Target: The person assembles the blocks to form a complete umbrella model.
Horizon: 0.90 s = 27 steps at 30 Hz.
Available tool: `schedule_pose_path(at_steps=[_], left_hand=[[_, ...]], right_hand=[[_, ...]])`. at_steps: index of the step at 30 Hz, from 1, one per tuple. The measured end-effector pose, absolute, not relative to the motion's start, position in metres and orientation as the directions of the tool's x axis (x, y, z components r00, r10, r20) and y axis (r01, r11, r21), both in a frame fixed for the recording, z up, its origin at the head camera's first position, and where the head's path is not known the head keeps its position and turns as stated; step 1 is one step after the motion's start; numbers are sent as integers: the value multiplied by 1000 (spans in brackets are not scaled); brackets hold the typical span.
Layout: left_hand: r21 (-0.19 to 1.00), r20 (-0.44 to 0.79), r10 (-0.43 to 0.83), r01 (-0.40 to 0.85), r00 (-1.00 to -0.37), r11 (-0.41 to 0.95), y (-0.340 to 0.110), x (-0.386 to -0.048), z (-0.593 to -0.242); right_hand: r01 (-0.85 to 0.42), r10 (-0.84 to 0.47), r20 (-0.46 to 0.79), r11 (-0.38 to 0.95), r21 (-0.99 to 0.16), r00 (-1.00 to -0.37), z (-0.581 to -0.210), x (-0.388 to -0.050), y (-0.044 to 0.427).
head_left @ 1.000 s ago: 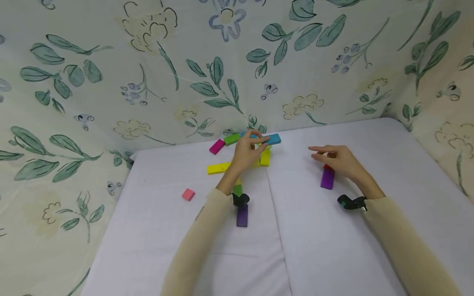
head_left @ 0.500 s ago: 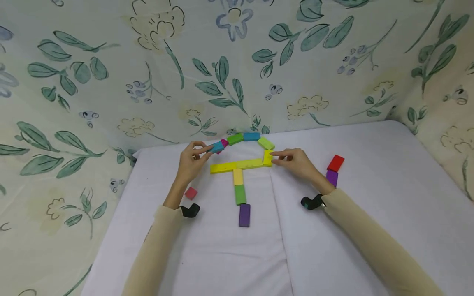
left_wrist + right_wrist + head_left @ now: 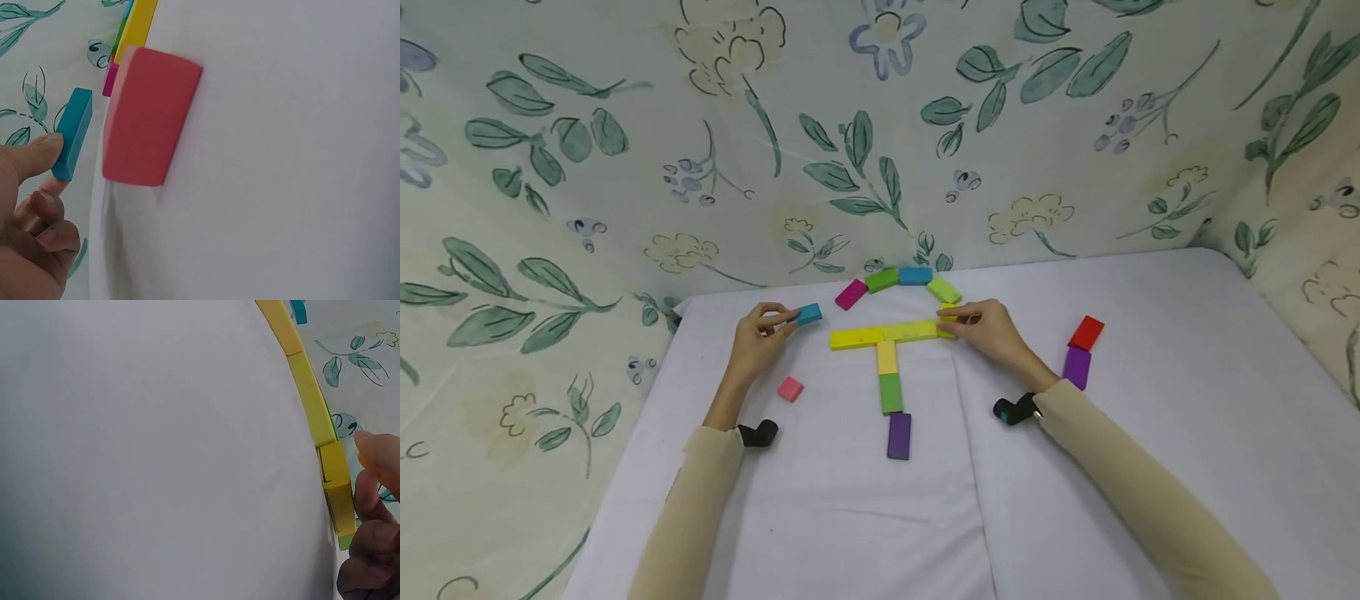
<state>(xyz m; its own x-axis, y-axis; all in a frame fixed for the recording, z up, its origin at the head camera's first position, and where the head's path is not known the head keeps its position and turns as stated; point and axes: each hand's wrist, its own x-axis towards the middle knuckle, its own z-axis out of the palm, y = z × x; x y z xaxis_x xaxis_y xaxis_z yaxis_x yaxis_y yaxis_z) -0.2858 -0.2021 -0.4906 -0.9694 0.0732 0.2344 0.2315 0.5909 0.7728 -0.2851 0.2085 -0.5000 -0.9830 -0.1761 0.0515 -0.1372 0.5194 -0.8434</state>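
My left hand point(image 3: 754, 340) pinches a blue block point(image 3: 809, 314) between thumb and fingertips, toward the back left of the table; the left wrist view shows this blue block point(image 3: 76, 131) too. My right hand point(image 3: 997, 335) reaches over a yellow block point(image 3: 947, 306) at the right end of a yellow row point(image 3: 859, 337), partly hiding it. In the right wrist view, thumb and fingers stand apart beside that yellow block point(image 3: 337, 487). Behind the row curve magenta point(image 3: 852, 294), green point(image 3: 882, 280), blue point(image 3: 915, 276) and lime point(image 3: 944, 290) blocks.
A pale yellow block point(image 3: 887, 357), a green block point(image 3: 891, 393) and a dark purple block point(image 3: 898, 436) run forward from the row. A coral block point(image 3: 791, 388) lies alone at left. Red point(image 3: 1086, 333) and purple point(image 3: 1077, 368) blocks lie at right. Floral cloth point(image 3: 850, 208) hangs behind.
My left hand carried the blue block leftward, away from the curve of blocks. My right hand moved left from near the red block to the yellow block at the row's end.
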Motion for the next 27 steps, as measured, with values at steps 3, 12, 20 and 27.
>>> schedule_pose_path(at_steps=[3,12,20,27], left_hand=[[782,221,83,227,-972,580,-206,-288,-494],[773,201,120,233,-972,590,-205,-295,-499],[768,179,122,217,-976,603,-199,-301,-499],[753,140,94,167,-986,637,-191,-301,-498]], right_hand=[[-137,-185,44,527,-839,-982,-498,-286,207],[-151,-228,25,554,-819,-973,-496,-289,205],[-194,-288,32,555,-809,-957,-498,-293,204],[-197,-305,23,555,-808,-952,-500,-295,204]])
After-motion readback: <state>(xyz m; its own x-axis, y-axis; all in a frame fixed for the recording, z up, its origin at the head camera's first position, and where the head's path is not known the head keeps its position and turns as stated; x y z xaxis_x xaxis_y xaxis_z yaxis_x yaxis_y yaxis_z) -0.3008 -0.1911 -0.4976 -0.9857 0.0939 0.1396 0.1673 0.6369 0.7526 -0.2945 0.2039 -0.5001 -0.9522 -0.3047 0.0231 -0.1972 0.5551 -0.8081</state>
